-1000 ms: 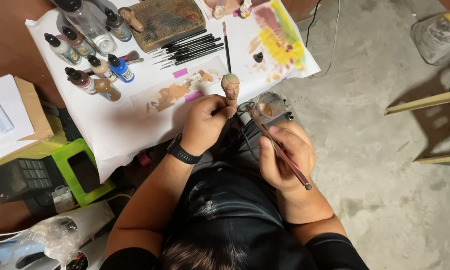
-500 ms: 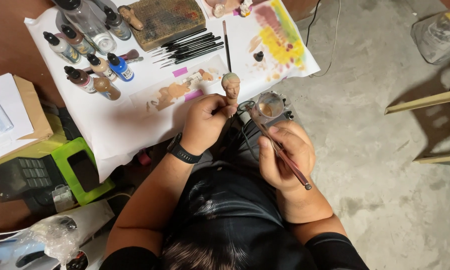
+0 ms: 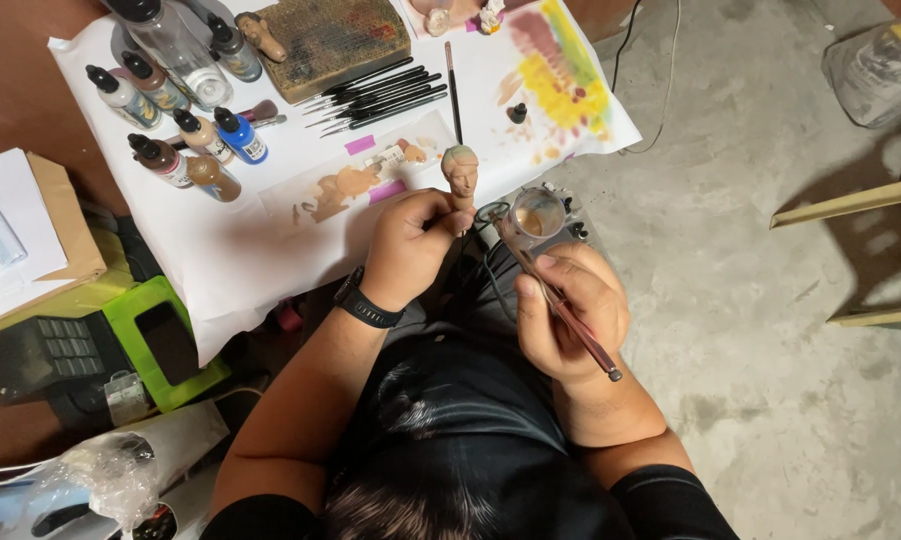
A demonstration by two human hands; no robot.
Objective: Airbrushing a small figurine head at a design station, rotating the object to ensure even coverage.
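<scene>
The left hand (image 3: 411,245) is closed around the stem of a small model head (image 3: 461,170), holding it upright so the head stands just above the fingers, over the near edge of the white paper sheet (image 3: 231,250) that covers the table. A black watch (image 3: 368,303) sits on that wrist. The right hand (image 3: 569,315) is closed around an airbrush (image 3: 556,300): its thin reddish-brown handle runs down and out past the palm, and its open round cup (image 3: 537,214) sits just above the fingers, close to the right of the model head. Whether the airbrush tip touches the head cannot be told.

On the paper beyond the hands lies a strip of paper with skin-coloured paint smears and pink tape (image 3: 356,185). To the left stands a group of small paint bottles (image 3: 186,130) with dark caps, one of them blue. Farther back a row of black brushes (image 3: 381,95) lies beside a brown stained block (image 3: 336,40), and one more brush (image 3: 454,90) lies apart, pointing toward the model head. A patch of yellow and pink paint spray (image 3: 561,70) marks the right part of the sheet. A green box (image 3: 161,340) sits at the lower left, below the table edge
</scene>
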